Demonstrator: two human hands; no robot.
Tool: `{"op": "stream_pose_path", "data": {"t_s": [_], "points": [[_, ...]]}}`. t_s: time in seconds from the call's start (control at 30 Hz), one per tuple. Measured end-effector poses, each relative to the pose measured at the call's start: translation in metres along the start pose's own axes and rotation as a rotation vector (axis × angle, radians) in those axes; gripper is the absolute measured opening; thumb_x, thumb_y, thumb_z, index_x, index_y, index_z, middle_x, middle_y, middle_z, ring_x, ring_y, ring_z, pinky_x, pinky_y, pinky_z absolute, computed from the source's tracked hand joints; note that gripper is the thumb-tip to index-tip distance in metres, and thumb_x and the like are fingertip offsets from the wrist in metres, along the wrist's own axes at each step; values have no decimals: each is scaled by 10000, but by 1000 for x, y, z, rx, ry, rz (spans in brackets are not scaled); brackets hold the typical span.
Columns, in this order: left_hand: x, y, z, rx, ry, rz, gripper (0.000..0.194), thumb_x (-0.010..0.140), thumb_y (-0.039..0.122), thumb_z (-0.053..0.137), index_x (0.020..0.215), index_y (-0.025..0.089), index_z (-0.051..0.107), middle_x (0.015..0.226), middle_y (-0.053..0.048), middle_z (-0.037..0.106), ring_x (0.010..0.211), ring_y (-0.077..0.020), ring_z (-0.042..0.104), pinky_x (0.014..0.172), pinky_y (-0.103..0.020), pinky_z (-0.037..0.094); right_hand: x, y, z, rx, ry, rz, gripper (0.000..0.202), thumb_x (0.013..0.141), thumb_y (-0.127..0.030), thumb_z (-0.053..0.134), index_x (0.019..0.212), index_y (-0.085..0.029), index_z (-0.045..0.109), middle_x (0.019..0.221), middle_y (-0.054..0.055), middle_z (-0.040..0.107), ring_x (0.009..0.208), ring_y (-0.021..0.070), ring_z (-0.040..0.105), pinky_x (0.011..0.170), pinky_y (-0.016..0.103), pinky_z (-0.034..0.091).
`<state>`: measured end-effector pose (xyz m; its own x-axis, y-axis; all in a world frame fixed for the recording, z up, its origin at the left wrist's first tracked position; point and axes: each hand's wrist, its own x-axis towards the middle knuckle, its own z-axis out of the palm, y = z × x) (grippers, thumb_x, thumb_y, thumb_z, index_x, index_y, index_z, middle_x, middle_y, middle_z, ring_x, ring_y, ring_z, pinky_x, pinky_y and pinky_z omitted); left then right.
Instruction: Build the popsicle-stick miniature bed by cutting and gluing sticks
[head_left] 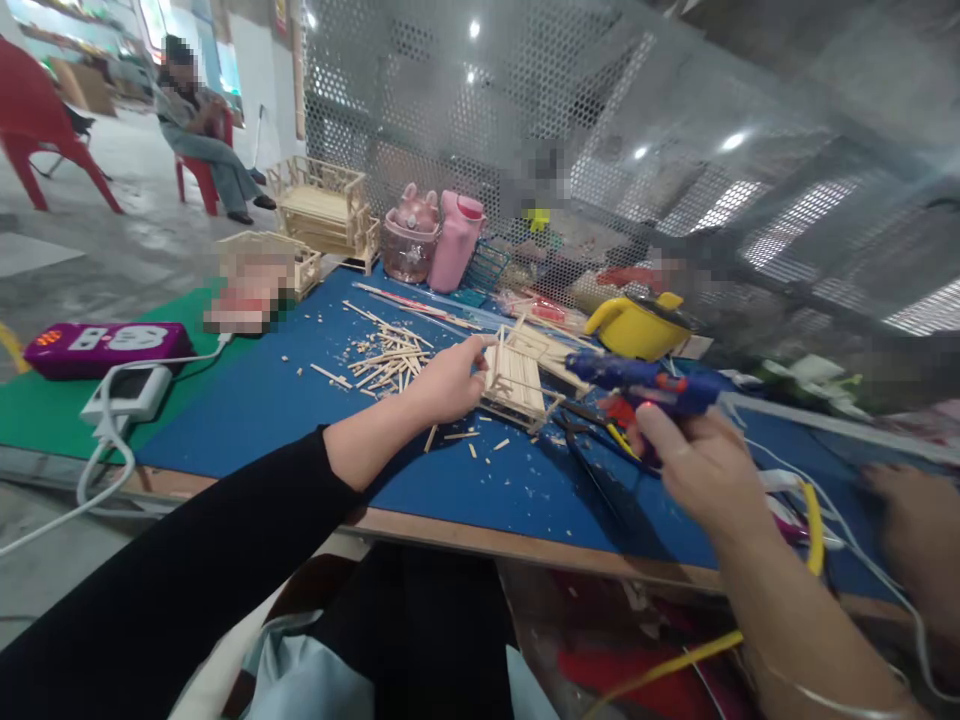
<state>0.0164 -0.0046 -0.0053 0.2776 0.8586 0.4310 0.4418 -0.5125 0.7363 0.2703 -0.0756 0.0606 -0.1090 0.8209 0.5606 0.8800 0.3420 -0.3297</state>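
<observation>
My left hand (451,382) is closed at the left edge of a small wooden stick structure (519,378), its fingertips against the upper left part. My right hand (694,455) is wrapped round a blue glue gun (645,382), whose nozzle points left, just right of the structure. A second wooden stick piece (556,355) lies behind the first. Loose sticks (394,362) are heaped left of the structure. Black-handled pliers (589,465) rest on the blue mat (480,490) below the glue gun.
Stacked wooden models (322,210), a pink bottle (456,240) and a yellow pot (637,328) stand at the back. A purple box (109,350) and white device (127,392) lie left. Another person's hand (915,520) is far right; a seated person (199,130) is beyond.
</observation>
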Motion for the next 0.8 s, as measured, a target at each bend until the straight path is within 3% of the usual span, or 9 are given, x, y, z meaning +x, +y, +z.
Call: {"op": "stream_pose_path", "data": {"t_s": [0.17,0.5,0.8], "points": [[-2,1,-1,-67,-3,50,597,721,50,487,1308,151,440,954,-42,654,707,-133,570,746,-288,462,-30,-13,8,-60,-46,-120,358,852,-492,487,883,-221,718,764,62,730,709,265,671,693,388,529],[-1,1,6,-240,-36,18,646,693,64,559,1314,150,404,883,-24,601,734,-110,553,697,-246,465,-33,-7,17,-34,4,-105,339,870,-458,497,922,-218,730,706,49,734,749,259,701,694,341,551],[0,-1,8,-296,-59,-17,667,679,51,577,1312,150,394,909,-18,551,666,-75,492,671,-239,461,-34,-3,27,-19,-21,-153,358,884,-446,497,1067,-196,678,1027,76,731,997,272,667,850,381,523]]}}
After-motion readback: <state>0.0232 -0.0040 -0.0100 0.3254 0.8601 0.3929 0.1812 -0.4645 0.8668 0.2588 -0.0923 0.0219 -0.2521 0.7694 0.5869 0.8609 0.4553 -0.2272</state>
